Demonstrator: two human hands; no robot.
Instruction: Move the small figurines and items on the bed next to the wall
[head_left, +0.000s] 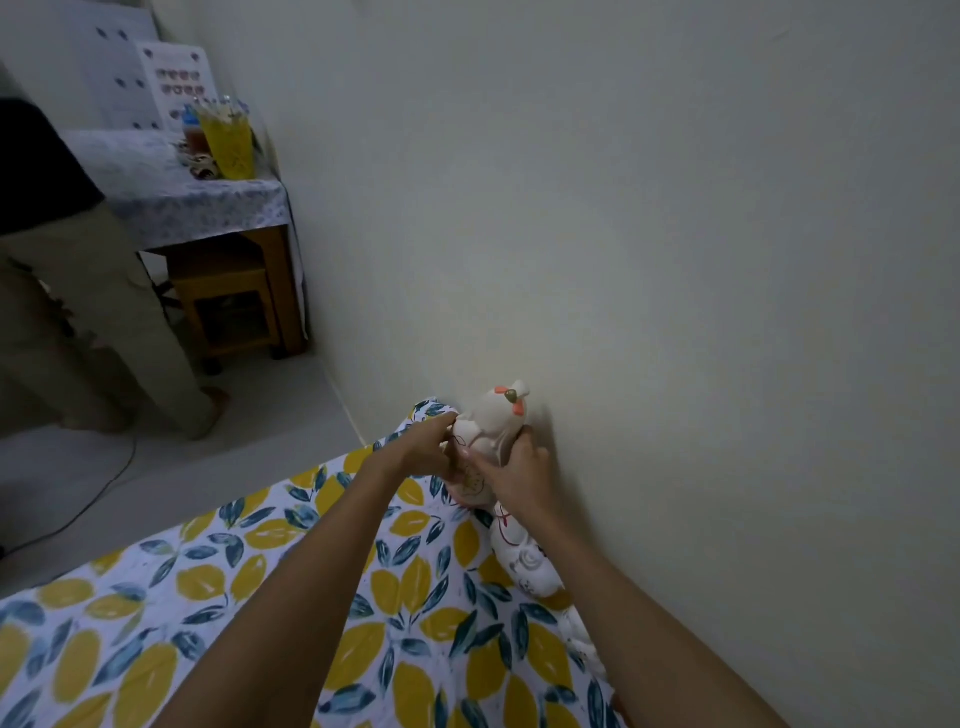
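Observation:
A white figurine (496, 415) with an orange bow and a small bell stands at the far corner of the bed (218, 597), touching the pale wall (623, 234). My left hand (426, 449) grips its left side and my right hand (519, 470) grips its right side. A second white figurine (522, 558) with grey swirls lies against the wall just behind my right wrist. Another white item (584, 642) sits nearer along the wall, partly hidden by my right forearm.
The bed has a sheet printed with yellow and blue leaves. Across the floor stands a wooden table (228, 291) under a patterned cloth, with a yellow cup (228, 143) on it. A person's legs (88, 312) stand at the left. A cable (78, 514) runs over the floor.

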